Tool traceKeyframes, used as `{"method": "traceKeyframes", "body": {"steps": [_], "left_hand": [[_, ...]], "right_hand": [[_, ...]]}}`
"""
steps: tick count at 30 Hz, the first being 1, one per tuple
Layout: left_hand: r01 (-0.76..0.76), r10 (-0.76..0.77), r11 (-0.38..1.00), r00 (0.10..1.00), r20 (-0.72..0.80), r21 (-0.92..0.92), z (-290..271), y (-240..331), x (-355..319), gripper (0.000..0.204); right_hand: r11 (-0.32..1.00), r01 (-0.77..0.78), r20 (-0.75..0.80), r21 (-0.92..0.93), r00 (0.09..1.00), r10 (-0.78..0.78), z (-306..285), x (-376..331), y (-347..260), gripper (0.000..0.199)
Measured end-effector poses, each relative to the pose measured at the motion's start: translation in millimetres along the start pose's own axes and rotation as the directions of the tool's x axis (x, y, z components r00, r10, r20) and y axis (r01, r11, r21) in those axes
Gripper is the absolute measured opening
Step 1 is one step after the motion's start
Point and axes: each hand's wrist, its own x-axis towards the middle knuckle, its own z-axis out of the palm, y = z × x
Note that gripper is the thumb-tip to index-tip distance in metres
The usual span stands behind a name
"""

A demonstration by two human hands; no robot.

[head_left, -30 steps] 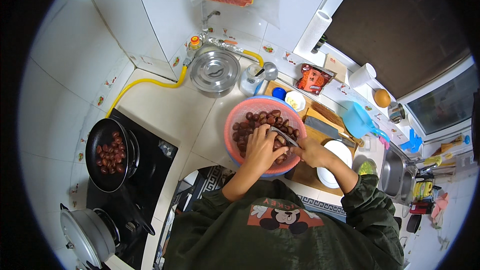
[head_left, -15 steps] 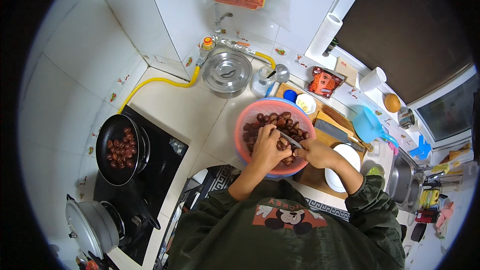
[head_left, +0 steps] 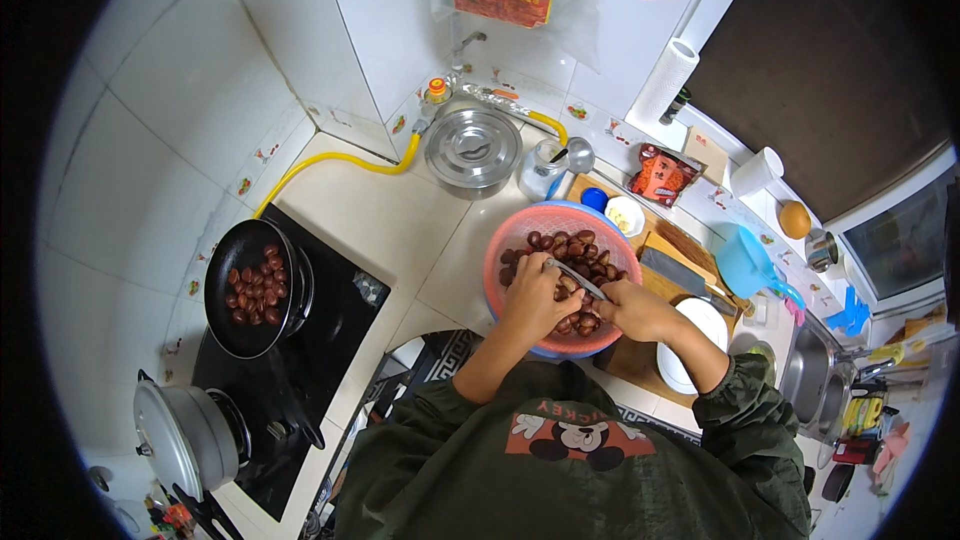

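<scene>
Gripping what seems a chestnut, left hand (head_left: 535,298), right hand (head_left: 632,312) clasping knife (head_left: 578,279), both unmoved over pink basket (head_left: 510,240)

1. The pink bowl (head_left: 508,245) is a round, perforated plastic basin sitting on the white counter, with a blue rim of a second basin showing under its near edge.
2. The chestnuts (head_left: 580,245) are glossy, dark brown and rounded, piled loosely across the middle and far side of the bowl.
3. The knife (head_left: 577,279) has a slim, grey metal blade that lies tilted over the chestnuts, pointing toward the far left.
4. The left hand (head_left: 532,300) curls over the bowl's near side, fingers closed on a chestnut.
5. The right hand (head_left: 634,312) grips the knife's handle end, just beside the left hand.
</scene>
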Motion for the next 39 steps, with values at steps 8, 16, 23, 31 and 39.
{"method": "traceKeyframes", "body": {"steps": [8, 16, 23, 31, 39], "left_hand": [[0.01, -0.005, 0.991, 0.999, 0.039, -0.134, -1, -3, 0, 0.033], [0.072, -0.111, 0.845, 0.993, -0.041, -0.53, -43, -5, -8, 0.031], [0.065, -0.434, 0.564, 0.872, -0.228, -0.823, -143, -47, -34, 0.049], [0.781, -0.519, 0.62, 0.48, -0.707, 0.075, -302, -167, -124, 0.026], [0.862, -0.677, 0.365, 0.506, -0.534, 0.353, -287, -196, -110, 0.037]], "right_hand": [[0.999, 0.035, -0.007, 0.012, 0.999, -0.034, -3, -1, 10, 0.034], [0.998, 0.022, -0.069, 0.057, 0.997, -0.018, -20, -3, 13, 0.031], [0.987, -0.034, -0.161, 0.155, 0.985, 0.059, -39, -21, 5, 0.029], [0.991, 0.01, -0.234, 0.131, 0.972, 0.021, -48, -27, 4, 0.033], [0.986, 0.049, -0.254, 0.156, 0.967, -0.008, -54, -22, 17, 0.032]]}}
